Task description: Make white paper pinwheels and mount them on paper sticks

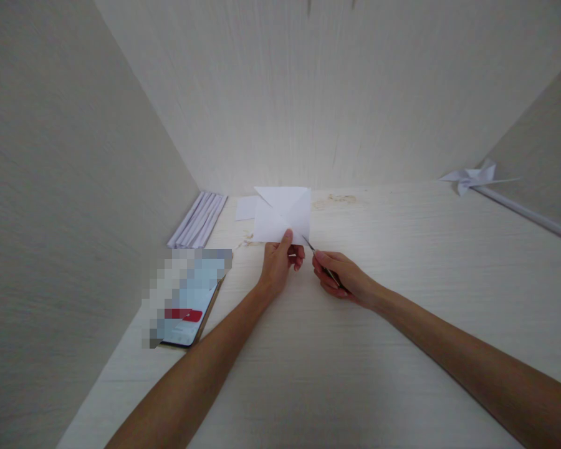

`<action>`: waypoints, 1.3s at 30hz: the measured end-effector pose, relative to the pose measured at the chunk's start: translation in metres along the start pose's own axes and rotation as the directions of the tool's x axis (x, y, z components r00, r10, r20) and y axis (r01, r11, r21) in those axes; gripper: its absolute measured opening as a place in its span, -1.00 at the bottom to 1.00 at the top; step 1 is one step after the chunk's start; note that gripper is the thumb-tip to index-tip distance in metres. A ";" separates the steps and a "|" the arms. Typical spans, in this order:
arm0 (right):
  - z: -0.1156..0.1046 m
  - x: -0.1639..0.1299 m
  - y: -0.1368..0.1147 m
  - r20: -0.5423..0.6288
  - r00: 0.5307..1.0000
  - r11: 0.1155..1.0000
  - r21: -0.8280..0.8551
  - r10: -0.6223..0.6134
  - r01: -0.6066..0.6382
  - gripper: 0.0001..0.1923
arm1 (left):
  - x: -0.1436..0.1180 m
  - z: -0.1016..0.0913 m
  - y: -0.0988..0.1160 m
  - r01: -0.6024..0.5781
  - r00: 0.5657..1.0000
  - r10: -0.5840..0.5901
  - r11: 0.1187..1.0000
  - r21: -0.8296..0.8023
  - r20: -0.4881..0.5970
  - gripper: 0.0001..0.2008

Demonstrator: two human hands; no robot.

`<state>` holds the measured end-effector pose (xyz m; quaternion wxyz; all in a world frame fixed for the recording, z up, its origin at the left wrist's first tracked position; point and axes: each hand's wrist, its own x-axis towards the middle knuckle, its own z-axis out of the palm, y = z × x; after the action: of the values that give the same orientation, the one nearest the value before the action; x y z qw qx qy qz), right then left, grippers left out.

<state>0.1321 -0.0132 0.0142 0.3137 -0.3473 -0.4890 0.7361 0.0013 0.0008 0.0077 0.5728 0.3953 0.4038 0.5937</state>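
Matt white paper square (283,215); pale wood-grain table (402,299), lightly streaked; glossy glass phone (187,299); thin metal blade (308,244).

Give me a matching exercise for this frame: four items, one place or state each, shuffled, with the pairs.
Things:
1. creased paper square
2. phone
3. paper pinwheel
4. rolled paper sticks

Places or states:
A. lying flat, screen lit, by the left wall
B. far right of the desk, on a long stick
C. pinched at its lower edge by the left hand
D. stacked in the back left corner

The right hand holds a thin tool to the square's corner.

Pairs: 1-C, 2-A, 3-B, 4-D
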 end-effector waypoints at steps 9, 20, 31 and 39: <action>-0.001 0.001 0.001 -0.011 1.000 1.000 -0.005 -0.006 0.006 -0.66 | -0.001 0.001 -0.001 0.002 1.000 -0.002 1.000 0.006 0.007 -0.57; 0.001 0.000 0.000 -0.018 1.000 1.000 -0.018 -0.016 0.016 -0.67 | -0.002 0.003 -0.001 0.024 0.999 -0.023 0.999 -0.044 0.028 -0.57; -0.001 0.001 0.002 -0.006 0.999 0.999 -0.010 -0.032 0.032 -0.67 | -0.002 0.001 -0.002 -0.005 0.999 0.003 0.998 0.060 0.039 -0.55; -0.001 0.001 0.001 -0.004 1.000 1.000 -0.019 -0.012 0.012 -0.64 | -0.002 -0.001 0.000 -0.062 0.994 0.091 0.936 0.346 -0.068 -0.48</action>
<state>0.1320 -0.0125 0.0131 0.3159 -0.3488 -0.4975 0.7287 0.0003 -0.0010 0.0072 0.4545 0.4796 0.5086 0.5520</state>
